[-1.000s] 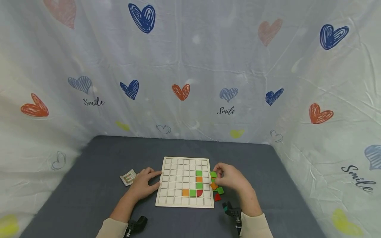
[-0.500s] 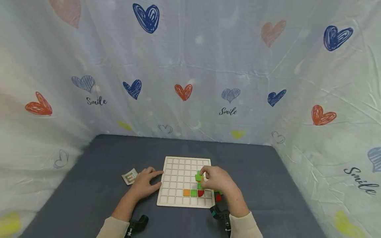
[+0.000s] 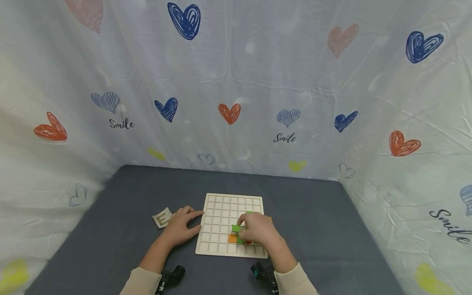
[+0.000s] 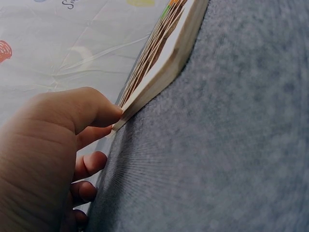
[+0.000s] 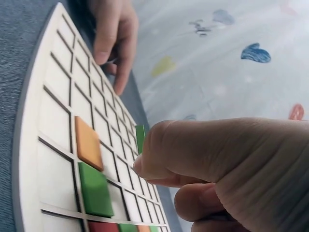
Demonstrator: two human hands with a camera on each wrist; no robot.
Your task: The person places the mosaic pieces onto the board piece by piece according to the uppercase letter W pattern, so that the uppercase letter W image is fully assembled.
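My right hand (image 3: 258,230) pinches a green square tile (image 3: 235,228) between thumb and forefinger, over the pale gridded board (image 3: 217,217). In the right wrist view the held tile (image 5: 140,138) shows as a thin green edge beyond my fingertips. Below it, an orange tile (image 5: 89,143), a green tile (image 5: 95,189) and a red piece (image 5: 103,226) lie in one row of the board. Other tiles in the right column are largely covered by my right hand in the head view. My left hand (image 3: 179,226) touches the board's left edge with thumb and forefinger, fingers extended.
A small printed card (image 3: 162,217) lies left of the board, beside my left hand. Part of a loose orange tile (image 3: 271,218) peeks out past the board's right edge. A white curtain (image 3: 250,155) with hearts hangs behind the dark grey table (image 3: 306,205).
My right hand has picked the green tile from the pile at the right and carried it left over the board, then nearer the orange tile. My left hand stays at the board's edge.
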